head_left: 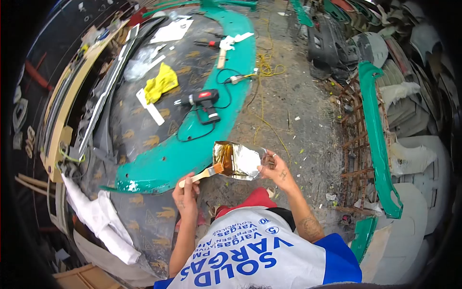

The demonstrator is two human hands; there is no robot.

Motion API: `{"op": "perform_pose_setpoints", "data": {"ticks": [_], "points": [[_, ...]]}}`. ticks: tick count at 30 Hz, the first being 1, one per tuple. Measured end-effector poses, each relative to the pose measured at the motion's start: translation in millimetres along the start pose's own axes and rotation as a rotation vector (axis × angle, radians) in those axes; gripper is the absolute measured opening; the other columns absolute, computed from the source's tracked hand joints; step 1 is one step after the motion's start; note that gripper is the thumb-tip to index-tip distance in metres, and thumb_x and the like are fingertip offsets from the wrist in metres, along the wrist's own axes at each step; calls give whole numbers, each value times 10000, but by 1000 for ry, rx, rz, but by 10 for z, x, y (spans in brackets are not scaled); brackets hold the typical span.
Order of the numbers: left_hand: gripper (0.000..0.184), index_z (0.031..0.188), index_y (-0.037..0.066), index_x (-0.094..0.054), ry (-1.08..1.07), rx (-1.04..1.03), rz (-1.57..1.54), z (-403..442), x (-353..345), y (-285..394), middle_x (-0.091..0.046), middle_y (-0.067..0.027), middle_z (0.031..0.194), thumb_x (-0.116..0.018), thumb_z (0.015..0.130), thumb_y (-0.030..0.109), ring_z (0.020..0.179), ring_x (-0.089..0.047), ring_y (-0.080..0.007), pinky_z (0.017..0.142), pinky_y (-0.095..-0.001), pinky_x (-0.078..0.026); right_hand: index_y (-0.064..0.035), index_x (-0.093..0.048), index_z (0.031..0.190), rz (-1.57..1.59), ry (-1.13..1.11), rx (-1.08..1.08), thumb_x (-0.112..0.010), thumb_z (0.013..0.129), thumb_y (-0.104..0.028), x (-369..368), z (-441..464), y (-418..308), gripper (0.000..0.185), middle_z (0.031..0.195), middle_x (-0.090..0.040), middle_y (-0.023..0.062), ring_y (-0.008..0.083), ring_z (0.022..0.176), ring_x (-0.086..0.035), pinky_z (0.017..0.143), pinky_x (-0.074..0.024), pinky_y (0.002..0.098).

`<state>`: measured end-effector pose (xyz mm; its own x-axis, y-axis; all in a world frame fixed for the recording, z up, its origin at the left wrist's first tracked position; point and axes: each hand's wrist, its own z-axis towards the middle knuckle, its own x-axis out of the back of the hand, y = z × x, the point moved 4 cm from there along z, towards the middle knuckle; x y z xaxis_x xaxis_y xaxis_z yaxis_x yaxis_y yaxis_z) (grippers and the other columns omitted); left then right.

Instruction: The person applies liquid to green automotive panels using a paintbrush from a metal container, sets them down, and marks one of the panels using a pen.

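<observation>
My left hand (186,195) is closed round the pale handle of a paintbrush (201,175). The brush's amber-stained bristles rest at the near left edge of a clear plastic container (248,161). My right hand (276,172) grips that container by its right side, thumb on the near edge. Amber-brown liquid (223,156) shows in its left part, and a bright glare covers the middle. Just beyond the brush lies a long, curved teal-green panel (173,159). A black and red heat gun (206,102) with its cord lies on the panel.
The panel lies on a dark table (144,226) with yellow cloth (161,83), white strips and plastic sheeting. A yellow cord (264,120) trails across the floor. Another green panel (374,135) leans on a rusty rack at right. Bumper parts (418,168) are piled beyond.
</observation>
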<state>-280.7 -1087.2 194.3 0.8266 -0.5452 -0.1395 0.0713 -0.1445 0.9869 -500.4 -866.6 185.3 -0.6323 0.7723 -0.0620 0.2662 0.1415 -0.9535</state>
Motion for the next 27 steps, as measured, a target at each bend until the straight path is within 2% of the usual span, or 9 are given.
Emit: {"op": "perform_pose_setpoints", "data": {"ticks": [2, 6, 11, 17, 20, 21, 24, 27], "points": [[275, 1079, -11, -655, -26, 143, -203, 97, -506, -228, -631, -40, 790, -578, 987, 237, 633, -506, -80, 576, -230, -414, 87, -347, 1390, 41, 54, 26, -798, 794, -197, 387, -33, 91, 800, 1101, -583, 109, 126, 841, -617, 631, -561, 269], [245, 1061, -17, -637, -81, 272, -189, 118, -1282, -668, -624, -39, 791, -589, 973, 206, 629, -516, -78, 562, -216, -409, 107, -335, 1387, 119, 169, 49, -807, 786, -183, 1205, -96, 228, 817, 1063, -599, 99, 120, 811, -606, 642, -538, 268], [195, 990, -6, -646, -124, 333, -204, 165, -2085, -1042, -635, -41, 750, -602, 960, 181, 582, -524, -79, 533, -217, -419, 141, -297, 1387, 89, 298, 54, -809, 774, -168, 2106, -100, 291, 856, 1016, -596, 105, 121, 794, -602, 639, -528, 262], [164, 981, -3, -649, -179, 433, -207, 446, -2870, -1228, -641, -47, 738, -596, 953, 150, 570, -542, -86, 528, -218, -432, 121, -271, 1410, 140, 391, 34, -785, 794, -157, 2889, 50, 272, 849, 1031, -585, 104, 135, 805, -620, 639, -556, 278], [198, 1000, 7, -658, -182, 382, -174, 809, -3165, -1230, -646, -37, 749, -597, 965, 192, 571, -542, -69, 520, -205, -421, 107, -274, 1413, 286, 415, -6, -754, 816, -132, 3206, 287, 274, 803, 1091, -563, 108, 163, 869, -633, 669, -590, 312], [240, 1031, 6, -660, -187, 340, -150, 963, -3247, -1209, -648, -27, 760, -579, 980, 226, 562, -528, -59, 509, -195, -401, 90, -273, 1422, 312, 401, -25, -731, 834, -129, 3312, 405, 314, 777, 1158, -537, 117, 203, 953, -630, 694, -610, 345], [299, 1058, 3, -660, -242, 228, -130, 1395, -3613, -970, -652, -19, 775, -533, 1004, 268, 604, -509, -55, 550, -203, -404, 85, -268, 1429, 333, 415, -53, -733, 834, -151, 3519, 716, 183, 791, 1205, -526, 134, 231, 1032, -608, 692, -612, 354], [323, 1113, -8, -657, -289, 101, 64, 1805, -3959, -763, -679, -36, 846, -520, 1007, 263, 670, -526, -49, 611, -200, -435, 90, -269, 1426, 269, 447, -59, -727, 841, -170, 3659, 1131, 57, 787, 1228, -524, 157, 234, 1055, -594, 695, -615, 361]]}}
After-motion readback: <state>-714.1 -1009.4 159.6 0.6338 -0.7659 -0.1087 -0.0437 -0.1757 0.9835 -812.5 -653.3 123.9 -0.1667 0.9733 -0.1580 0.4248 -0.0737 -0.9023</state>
